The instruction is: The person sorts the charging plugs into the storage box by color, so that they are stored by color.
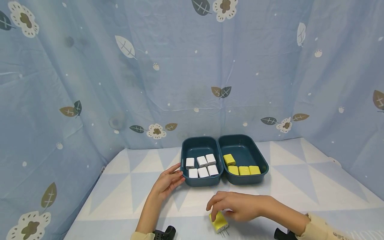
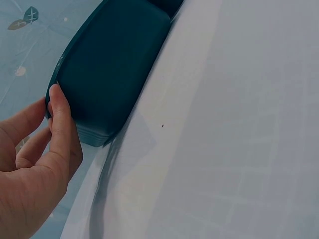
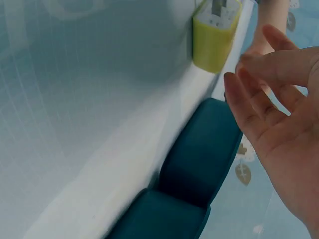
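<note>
In the head view, my left hand (image 1: 168,182) is at the near left corner of a dark teal tray (image 1: 204,182). The left wrist view shows its fingertips pinching the rim of that tray (image 2: 117,64). Several white charger blocks (image 1: 203,172) lie inside it. My right hand (image 1: 237,205) hovers over a yellow plug charger (image 1: 219,222) with loosely bent fingers. The charger lies on the cloth, its metal prongs toward me. In the right wrist view, the fingertips of the right hand (image 3: 279,99) are apart from the yellow charger (image 3: 213,42).
A second teal tray (image 1: 247,180) stands against the right side of the first, with several yellow charger blocks (image 1: 244,170) along its near and left sides. A patterned white and blue cloth (image 1: 114,200) covers the table. Blue floral curtain (image 1: 180,66) hangs behind and at both sides.
</note>
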The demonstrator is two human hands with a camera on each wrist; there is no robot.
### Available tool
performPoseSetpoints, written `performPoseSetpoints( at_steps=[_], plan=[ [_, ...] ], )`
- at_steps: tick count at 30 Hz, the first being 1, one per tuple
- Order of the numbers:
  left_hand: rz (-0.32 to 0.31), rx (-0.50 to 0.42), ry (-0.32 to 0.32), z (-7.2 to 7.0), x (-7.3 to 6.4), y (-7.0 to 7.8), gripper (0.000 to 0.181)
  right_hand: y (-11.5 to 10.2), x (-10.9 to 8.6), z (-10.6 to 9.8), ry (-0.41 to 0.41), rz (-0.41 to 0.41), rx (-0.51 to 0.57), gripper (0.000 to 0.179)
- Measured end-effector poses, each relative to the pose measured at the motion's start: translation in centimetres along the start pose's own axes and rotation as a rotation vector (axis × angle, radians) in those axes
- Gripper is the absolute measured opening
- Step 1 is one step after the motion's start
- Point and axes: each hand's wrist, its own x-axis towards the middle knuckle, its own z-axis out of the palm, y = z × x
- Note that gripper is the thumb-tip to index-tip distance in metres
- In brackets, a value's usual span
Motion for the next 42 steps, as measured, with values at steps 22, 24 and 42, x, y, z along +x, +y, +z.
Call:
performPoseSetpoints(
  at_steps=[22, 24, 42],
  plan=[
    [0.014, -0.007, -0.019, 0.0, -0.1, -0.1, 0.054, 0.5, 0.1, 1.1, -0.115, 0.027, 0.003, 0.053],
    [0.011, -0.009, -0.020, 0.0, -0.2, -0.1, 0.054, 0.6, 0.0, 1.0, -0.120, 0.032, 0.013, 0.050],
    [0.005, -0.011, 0.000, 0.0, -0.1, -0.1, 0.052, 1.0, -2.0, -0.7, 0.246, 0.121, 0.100, 0.040]
  ],
)
